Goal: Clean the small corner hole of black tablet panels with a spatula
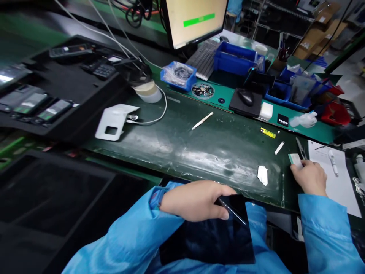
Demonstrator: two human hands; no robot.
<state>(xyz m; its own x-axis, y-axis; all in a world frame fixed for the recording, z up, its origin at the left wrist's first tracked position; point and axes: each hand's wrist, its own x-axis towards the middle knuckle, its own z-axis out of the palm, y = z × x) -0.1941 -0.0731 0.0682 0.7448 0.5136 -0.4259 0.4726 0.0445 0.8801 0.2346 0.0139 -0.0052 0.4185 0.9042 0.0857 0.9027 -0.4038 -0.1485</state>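
Observation:
A dark glossy panel (219, 241) lies across my lap below the table edge. Over its upper part rests my left hand (199, 199), its fingers closed around a thin dark device with a shiny edge (232, 211). At the right of the green table, my right hand (310, 176) pinches a small white block with a green edge (295, 160). Metal tweezers (300, 147) lie just beyond those fingers. A torn white scrap (262, 175) sits to the left of my right hand, and a white strip (279, 148) lies farther back.
A white bracket (110, 123) with a cable stands at the left, beside a black tray (94, 91) of devices. Blue bins (235, 59), a mouse (245, 97) and a monitor (196, 23) are at the back. Paper with a pen (333, 163) lies at the right.

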